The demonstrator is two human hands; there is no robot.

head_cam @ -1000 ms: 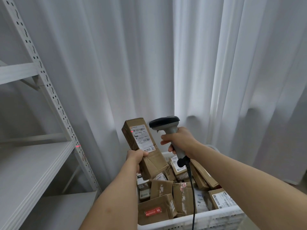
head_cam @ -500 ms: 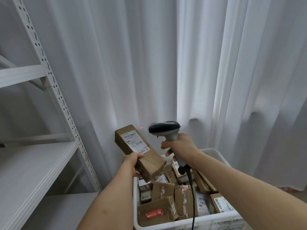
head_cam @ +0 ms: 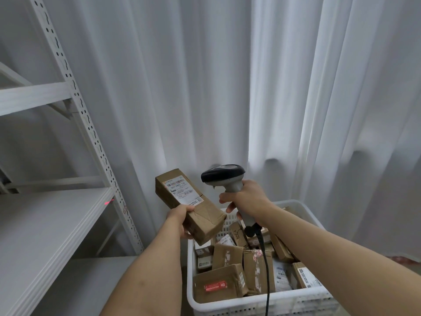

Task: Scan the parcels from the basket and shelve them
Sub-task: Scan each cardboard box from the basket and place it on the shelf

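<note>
**Above the basket: parcel held up, beam off target**

Above the basket's [head_cam: 262, 303] far-left corner, the left hand [head_cam: 180, 221] grips a long brown parcel [head_cam: 190, 205] by its near end, thumb on top, fingers wrapped under. Parcel tilts up and away from the basket, label [head_cam: 182, 190] facing up. Just right of it, also over the basket, the right hand [head_cam: 247, 198] is clamped round the grip of the scanner [head_cam: 224, 179], head pointed left toward the parcel. Hands near each other, not touching.

Risk, as I judge it:
- A red streak [head_cam: 109, 202] lies on the shelf [head_cam: 52, 222], well left of the basket, not on the label. If that is the beam, it is passing the parcel; no read, or the scan gets assumed and the parcel is shelved unlogged.
- Grip is at one end only. The long box levers against the fingers; a twist toward the shelf could drop it back into the basket.
- The cord [head_cam: 265, 265] hangs from the scanner down across the basket's parcels and over its near rim; it could snag a box corner when the hand swings.

Materials and shapes:
- Parcel: corrugated card, rectangular, creased and taped at the near end, edges softened. Label white, matte, with a barcode.
- Scanner: dark smooth plastic head, oval; grey handle.
- Basket: white plastic, perforated walls, rounded rim; packed with small card boxes, some scuffed, and at least one pale soft-looking packet.
- Shelf: white boards, pale metal uprights with punched slots.
- Behind the basket: white curtain [head_cam: 205, 87], soft vertical folds.
</note>
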